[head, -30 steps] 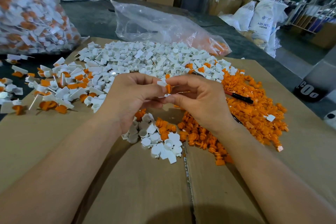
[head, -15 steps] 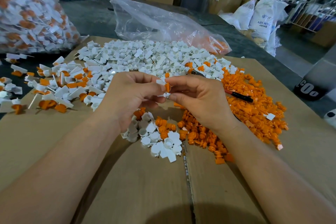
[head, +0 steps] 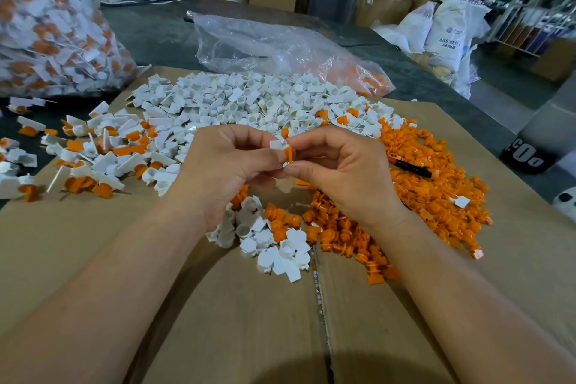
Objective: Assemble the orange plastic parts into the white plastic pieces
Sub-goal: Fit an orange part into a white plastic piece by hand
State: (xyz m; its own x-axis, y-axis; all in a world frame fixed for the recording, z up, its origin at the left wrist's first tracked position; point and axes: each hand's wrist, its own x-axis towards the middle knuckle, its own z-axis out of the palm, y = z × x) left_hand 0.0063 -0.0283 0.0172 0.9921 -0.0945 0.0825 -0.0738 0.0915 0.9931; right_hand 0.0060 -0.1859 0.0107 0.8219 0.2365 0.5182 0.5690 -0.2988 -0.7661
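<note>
Orange part (head: 290,154), tapered, pinched in right hand (head: 346,178), apparently seated in flat-tabbed white piece (head: 276,144) pinched by left hand (head: 224,165).

the left hand (head: 226,171) pinches a white piece (head: 276,144) while the right hand (head: 343,174) pinches an orange part (head: 290,154) against it, above the cardboard (head: 218,305). a white pile (head: 249,100) lies behind, an orange pile (head: 436,190) to the right.

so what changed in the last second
Almost nothing: the left hand still pinches the white piece, the right hand the orange part, together in the same spot. Nothing taken or let go; the white pile and orange pile lie as before.
</note>
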